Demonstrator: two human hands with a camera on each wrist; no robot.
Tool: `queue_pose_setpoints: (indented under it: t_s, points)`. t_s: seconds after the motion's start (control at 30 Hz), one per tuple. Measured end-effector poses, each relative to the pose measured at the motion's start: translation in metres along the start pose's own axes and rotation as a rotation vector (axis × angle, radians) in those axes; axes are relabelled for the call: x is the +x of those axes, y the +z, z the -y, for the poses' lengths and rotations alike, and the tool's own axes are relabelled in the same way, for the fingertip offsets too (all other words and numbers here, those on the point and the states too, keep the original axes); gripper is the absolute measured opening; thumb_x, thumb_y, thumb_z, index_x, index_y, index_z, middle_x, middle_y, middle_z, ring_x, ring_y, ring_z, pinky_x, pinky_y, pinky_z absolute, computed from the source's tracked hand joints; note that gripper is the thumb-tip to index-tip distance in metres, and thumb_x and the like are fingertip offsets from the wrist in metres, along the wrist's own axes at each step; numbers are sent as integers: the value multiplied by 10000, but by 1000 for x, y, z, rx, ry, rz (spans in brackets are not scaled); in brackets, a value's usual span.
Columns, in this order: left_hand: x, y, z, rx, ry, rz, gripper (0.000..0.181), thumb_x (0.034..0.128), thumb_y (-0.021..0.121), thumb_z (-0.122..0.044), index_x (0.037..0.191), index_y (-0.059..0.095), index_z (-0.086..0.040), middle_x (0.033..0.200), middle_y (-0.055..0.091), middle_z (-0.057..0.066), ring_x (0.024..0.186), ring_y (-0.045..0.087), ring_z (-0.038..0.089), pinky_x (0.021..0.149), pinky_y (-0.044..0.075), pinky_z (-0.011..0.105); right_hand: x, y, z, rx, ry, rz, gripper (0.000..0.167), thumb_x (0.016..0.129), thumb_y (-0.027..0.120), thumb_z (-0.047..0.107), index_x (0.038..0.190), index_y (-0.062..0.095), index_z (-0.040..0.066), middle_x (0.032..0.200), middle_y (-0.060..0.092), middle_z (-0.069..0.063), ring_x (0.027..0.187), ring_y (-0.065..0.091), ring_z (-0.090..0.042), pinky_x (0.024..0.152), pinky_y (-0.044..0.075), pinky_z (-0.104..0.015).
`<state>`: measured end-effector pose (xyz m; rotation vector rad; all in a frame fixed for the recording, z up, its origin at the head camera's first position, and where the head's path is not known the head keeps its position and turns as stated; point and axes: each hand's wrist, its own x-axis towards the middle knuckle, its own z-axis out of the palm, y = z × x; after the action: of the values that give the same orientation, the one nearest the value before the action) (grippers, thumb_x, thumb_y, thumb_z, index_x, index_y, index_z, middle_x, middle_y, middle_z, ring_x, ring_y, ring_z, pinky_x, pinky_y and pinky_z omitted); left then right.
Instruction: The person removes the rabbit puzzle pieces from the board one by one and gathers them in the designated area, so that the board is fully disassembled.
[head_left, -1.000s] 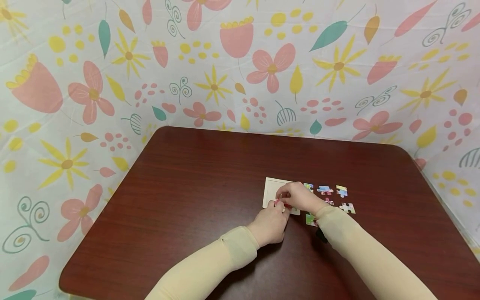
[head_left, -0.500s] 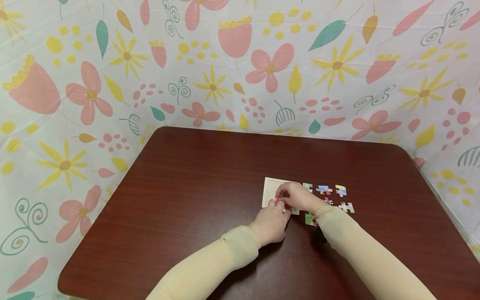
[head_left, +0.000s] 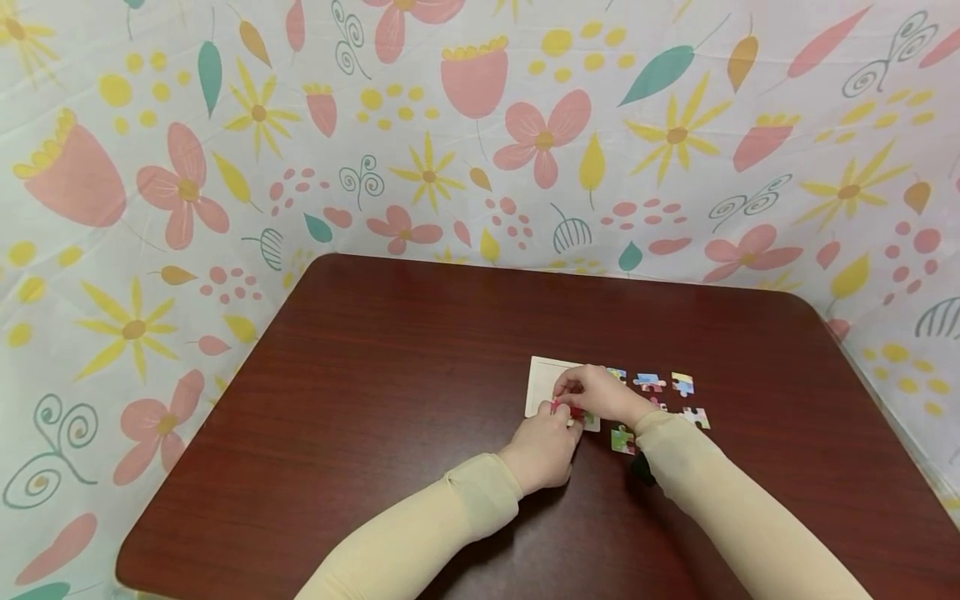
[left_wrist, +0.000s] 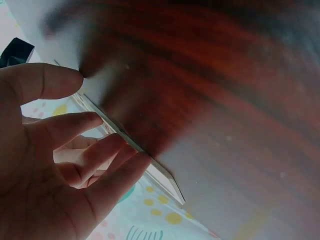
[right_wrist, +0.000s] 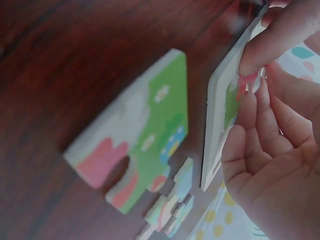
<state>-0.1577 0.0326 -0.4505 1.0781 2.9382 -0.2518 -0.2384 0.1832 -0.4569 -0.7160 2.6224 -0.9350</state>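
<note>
A shallow pale puzzle tray (head_left: 539,387) lies flat on the dark table, right of the middle. My right hand (head_left: 603,395) reaches over it. Its fingertips pinch a pink-red jigsaw piece (right_wrist: 245,82) low over the tray, partly hidden by the fingers. From the near side my left hand (head_left: 542,447) rests at the tray's front edge, touching it. In the left wrist view its fingers (left_wrist: 117,175) are extended along the tray's rim, with the thumb apart from them. A left finger also meets the pink piece in the right wrist view. Green pieces show in the tray beside it.
Several loose jigsaw pieces lie right of the tray, among them a green one (head_left: 622,439), a blue one (head_left: 649,382) and a white one (head_left: 696,417). A small black object (head_left: 642,469) shows under the right wrist. A flower-patterned cloth (head_left: 480,133) hangs behind the table.
</note>
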Motion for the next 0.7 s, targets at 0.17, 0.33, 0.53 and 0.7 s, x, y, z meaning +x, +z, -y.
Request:
queue_pose_setpoints:
  t_s: [0.17,0.33,0.53,0.7]
  points:
    - [1,-1,-2,0,-5,24,550,832,636,-387,1351,541,-230,1246,518,19,1028,474,209,671,486,219,-1,-1,-1,38,-3,-12,42,881,645,52,870,684,62,769,653,17,670,537,-112,627,458,-268]
    - [1,0,-2,-17,-13,19,565,820,650,-380,1351,541,-221,1273,514,15,1047,476,212,672,497,233,-2,-2,0,52,-15,-16,61,890,626,39,867,678,63,767,643,9,673,523,-116,642,454,-273]
    - [0,-1,-2,-9,-10,15,566,819,647,-376,1352,538,-219,1282,519,12,1084,476,219,691,511,242,-5,-7,-1,102,28,-42,55,904,625,81,892,678,81,805,638,-9,719,533,-148,684,460,-293]
    - [1,-1,-1,0,-12,34,590,823,645,-392,1372,516,-221,1300,509,0,1014,469,189,635,486,222,-9,-14,-1,103,53,-33,65,911,618,96,922,677,71,829,634,-25,744,531,-170,687,461,-313]
